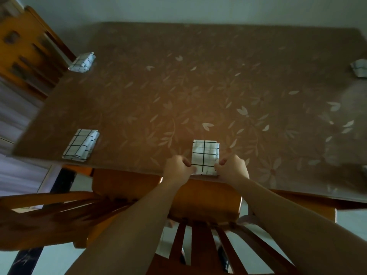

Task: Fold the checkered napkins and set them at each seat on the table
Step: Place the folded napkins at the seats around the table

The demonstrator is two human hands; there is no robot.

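A folded white black-checked cloth napkin (204, 156) is pinched between the left hand (178, 168) and right hand (232, 168) at six o'clock on the brown floral worktop (198, 86). Four napkins are counted; a scrap at four o'clock cannot be told.

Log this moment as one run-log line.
step: placing napkin at near table edge | left hand: pinching it | right hand: pinching it | other folded napkins visible: yes

My napkin (204, 155) is soft white cloth with black checks. The table (198, 86) wears a glossy brown floral cover. The chairs (198, 205) are smooth varnished wood.
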